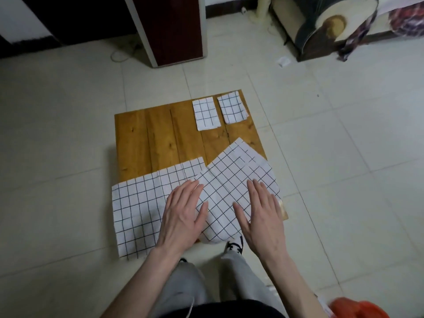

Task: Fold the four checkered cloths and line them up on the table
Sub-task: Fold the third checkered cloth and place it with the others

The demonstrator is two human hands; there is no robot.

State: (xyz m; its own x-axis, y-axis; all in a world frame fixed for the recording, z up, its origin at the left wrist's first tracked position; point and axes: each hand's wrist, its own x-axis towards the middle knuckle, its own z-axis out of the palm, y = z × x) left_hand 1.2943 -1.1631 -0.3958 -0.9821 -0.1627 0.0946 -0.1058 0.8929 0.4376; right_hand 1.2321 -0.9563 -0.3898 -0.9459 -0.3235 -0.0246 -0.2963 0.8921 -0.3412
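Two folded white checkered cloths, one beside the other, lie side by side at the far right of the low wooden table. Two unfolded checkered cloths cover the near part: one lies flat on the left and hangs over the near edge, the other lies turned at an angle on the right, overlapping the first. My left hand rests flat, fingers apart, where the two cloths overlap. My right hand rests flat on the angled cloth's right side.
The table stands on a pale tiled floor. A dark red cabinet stands behind it, a sofa arm at the far right. An orange object sits at the bottom right. My legs and a shoe are just below the table's near edge.
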